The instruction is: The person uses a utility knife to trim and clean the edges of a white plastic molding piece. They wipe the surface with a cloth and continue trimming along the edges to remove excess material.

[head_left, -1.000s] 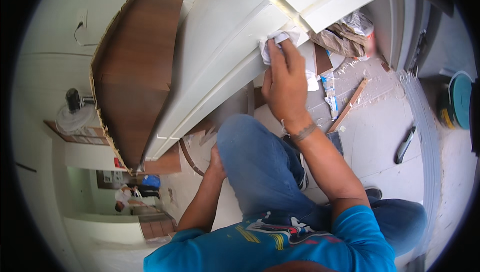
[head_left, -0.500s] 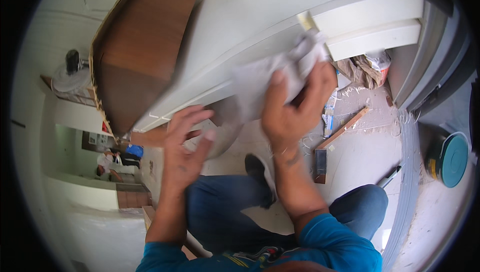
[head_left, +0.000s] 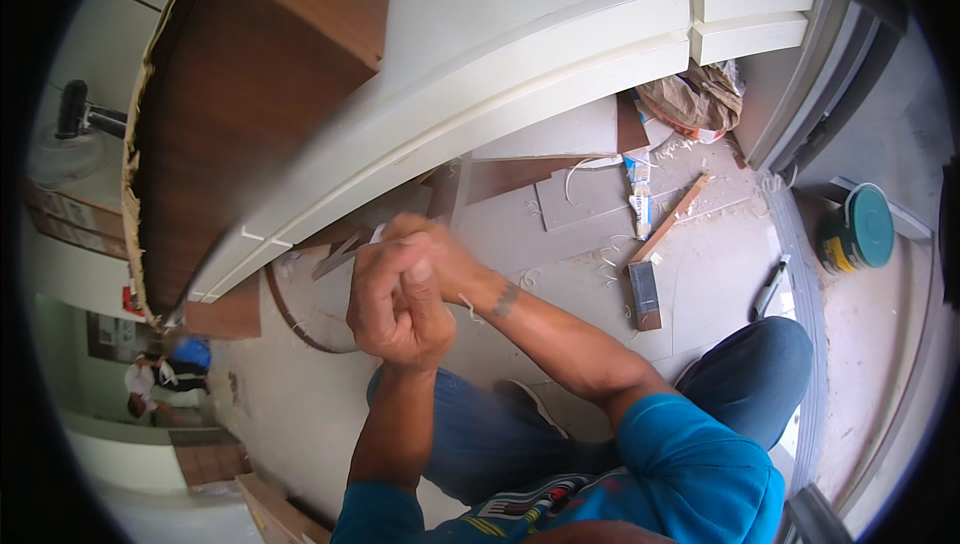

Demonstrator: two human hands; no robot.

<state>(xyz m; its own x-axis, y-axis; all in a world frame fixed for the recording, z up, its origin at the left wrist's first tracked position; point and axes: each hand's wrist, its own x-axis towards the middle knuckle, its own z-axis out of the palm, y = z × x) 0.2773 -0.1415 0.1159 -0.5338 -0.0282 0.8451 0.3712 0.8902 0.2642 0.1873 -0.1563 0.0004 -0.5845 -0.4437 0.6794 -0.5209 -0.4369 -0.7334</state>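
My left hand (head_left: pixel 398 309) is closed, its fingers curled in and its thumb pressed over them. Directly behind it, touching or nearly so, is my right hand (head_left: pixel 448 256), bent inward with most of its fingers hidden. A small white bit (head_left: pixel 378 233) shows at the far side of the hands; whether it is the cloth from before is unclear. Whatever either hand holds is concealed. A thin pale curl (head_left: pixel 470 308) clings near my right wrist. Beyond the hands runs a white grooved panel (head_left: pixel 560 74).
A brown wooden panel (head_left: pixel 250 104) stands at far left. On the floor lie a wood strip with a dark block (head_left: pixel 643 294), a blue-white tube (head_left: pixel 638 189), boards, several shavings and a marker-like tool (head_left: pixel 770 286). A green-lidded bucket (head_left: pixel 868 226) is at right; another person (head_left: pixel 145 379) is far left.
The white cloth held up in my right hand against the panel is no longer plainly visible. My right hand has swung left to my left hand, which has closed. The view has shifted.
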